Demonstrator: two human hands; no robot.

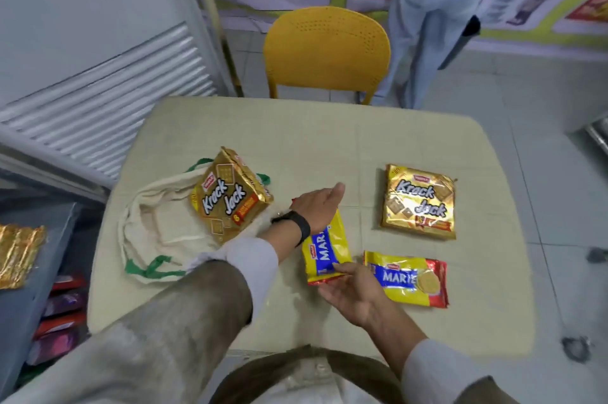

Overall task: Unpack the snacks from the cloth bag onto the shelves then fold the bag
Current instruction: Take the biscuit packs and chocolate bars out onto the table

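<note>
Nearest, right hand (353, 288) with fingers (342, 268) pinching the bottom edge of one yellow Marie biscuit packet (325, 250), held tilted just above the beige worktop (329, 146). Beside it to the right, a second Marie packet (409, 278) flat on the worktop: two Marie in all. Left hand (317, 204), black watch (297, 224) at the wrist, fingers straight and together, hovering over the upper end of the held packet; contact unclear. Left of that, one cream cloth bag (154, 222) with green handles, slumped open, one gold Krack Jack packet (228, 196) lying on it. Second Krack Jack packet (419, 202) flat at right. Beyond the worktop, one yellow chair (327, 48).
</note>
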